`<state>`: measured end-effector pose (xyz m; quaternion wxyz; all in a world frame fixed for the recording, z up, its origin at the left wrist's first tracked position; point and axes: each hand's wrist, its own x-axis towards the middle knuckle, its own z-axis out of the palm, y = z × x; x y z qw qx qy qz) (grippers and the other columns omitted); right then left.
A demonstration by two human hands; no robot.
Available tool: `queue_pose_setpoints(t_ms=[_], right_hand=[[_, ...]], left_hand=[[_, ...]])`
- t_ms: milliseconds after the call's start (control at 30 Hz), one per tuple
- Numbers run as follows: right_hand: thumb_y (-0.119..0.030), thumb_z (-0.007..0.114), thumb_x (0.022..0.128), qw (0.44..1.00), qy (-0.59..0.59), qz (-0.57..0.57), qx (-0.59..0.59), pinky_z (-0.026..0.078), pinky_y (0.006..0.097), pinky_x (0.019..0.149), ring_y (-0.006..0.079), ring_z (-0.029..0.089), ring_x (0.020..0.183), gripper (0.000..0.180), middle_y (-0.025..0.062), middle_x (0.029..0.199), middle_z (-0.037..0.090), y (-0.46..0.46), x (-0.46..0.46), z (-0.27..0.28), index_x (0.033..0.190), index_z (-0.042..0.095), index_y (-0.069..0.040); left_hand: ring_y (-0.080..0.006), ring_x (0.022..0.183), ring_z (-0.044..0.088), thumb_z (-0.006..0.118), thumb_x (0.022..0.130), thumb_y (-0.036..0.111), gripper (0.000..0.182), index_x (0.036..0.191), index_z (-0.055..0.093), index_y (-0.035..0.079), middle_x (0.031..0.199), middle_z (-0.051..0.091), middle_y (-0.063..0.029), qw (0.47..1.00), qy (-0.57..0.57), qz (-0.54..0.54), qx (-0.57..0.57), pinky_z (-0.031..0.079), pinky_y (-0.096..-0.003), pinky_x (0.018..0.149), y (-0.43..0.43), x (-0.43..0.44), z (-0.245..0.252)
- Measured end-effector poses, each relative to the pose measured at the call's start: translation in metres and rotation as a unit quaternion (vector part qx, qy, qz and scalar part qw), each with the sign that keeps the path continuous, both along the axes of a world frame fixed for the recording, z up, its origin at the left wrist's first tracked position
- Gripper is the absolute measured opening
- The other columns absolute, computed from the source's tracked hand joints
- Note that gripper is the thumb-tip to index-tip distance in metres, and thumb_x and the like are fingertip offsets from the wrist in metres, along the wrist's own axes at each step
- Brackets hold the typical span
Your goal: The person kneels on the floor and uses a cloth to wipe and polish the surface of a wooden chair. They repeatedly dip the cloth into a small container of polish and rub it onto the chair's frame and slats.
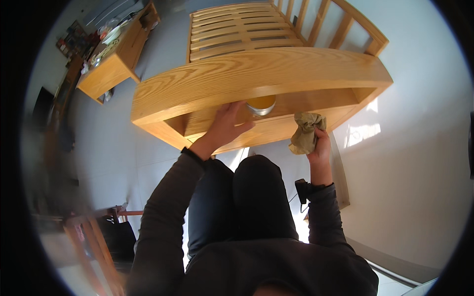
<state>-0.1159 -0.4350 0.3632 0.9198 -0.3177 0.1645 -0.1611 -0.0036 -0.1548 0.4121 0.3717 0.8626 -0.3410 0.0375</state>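
A crumpled tan cloth [306, 133] is bunched in my right hand [321, 145], held in front of the wooden cabinet [237, 76]. My left hand [226, 127] reaches to the cabinet's open shelf compartment, thumb and fingers apart, its fingertips partly under the top board. Just right of those fingers, a round container [261, 105] with a silvery side and an orange-yellow top stands in the compartment. The top board hides its far edge. Whether my left fingertips touch the container or the wood, I cannot tell.
Behind the cabinet is a slatted wooden bench or bed frame [240, 31] with a railing [329, 26]. A wooden table [107, 76] at the upper left carries a white bowl [112, 36] and other items. The white wall [400, 155] lies right; a wooden chair frame [94, 251] is lower left.
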Motion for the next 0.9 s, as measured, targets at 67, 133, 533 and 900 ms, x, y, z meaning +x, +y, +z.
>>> queue_pose_setpoints(t_ms=[67,133,533,900], right_hand=[[0.0,0.042,0.094,0.999,0.004,-0.032,0.01,0.051,0.0387,0.097,0.0275,0.06,0.113,0.037,0.0133,0.123,0.06,-0.008,-0.01,-0.021,0.13,0.052,0.0],[0.0,0.042,0.094,0.996,0.008,-0.083,0.032,0.051,0.0381,0.095,0.0272,0.061,0.112,0.036,0.0128,0.122,0.061,-0.01,-0.015,-0.042,0.128,0.053,0.0],[-0.002,0.04,0.096,0.973,0.039,-0.193,-0.121,0.03,0.0328,0.11,0.022,0.04,0.129,0.05,0.0089,0.141,0.043,0.095,0.049,-0.107,0.146,0.039,-0.004],[-0.016,0.042,0.097,0.879,0.091,-0.256,-0.392,0.019,0.0461,0.116,0.0447,0.024,0.141,0.047,0.0265,0.154,0.026,0.077,0.134,-0.254,0.141,0.039,0.001]], left_hand=[[-0.0377,0.108,0.059,0.075,0.083,0.022,0.04,0.118,0.063,0.007,0.116,0.064,-0.0169,0.995,-0.035,-0.098,-0.001,0.047,-0.0435,0.093,0.021,-0.019,0.028],[-0.0341,0.094,0.064,0.077,0.08,0.017,0.028,0.103,0.068,0.004,0.101,0.069,-0.0134,0.984,-0.14,-0.111,-0.008,0.052,-0.0426,0.081,0.032,-0.039,0.057],[-0.0362,0.12,0.047,0.053,0.099,0.015,0.033,0.128,0.051,-0.001,0.127,0.054,-0.0198,0.92,-0.294,0.252,0.064,0.038,-0.0441,0.1,0.047,0.045,0.128],[-0.0358,0.111,0.05,0.043,0.106,0.024,0.034,0.121,0.055,-0.004,0.118,0.056,-0.0202,0.927,-0.286,0.224,0.095,0.039,-0.0422,0.098,0.07,0.058,0.116]])
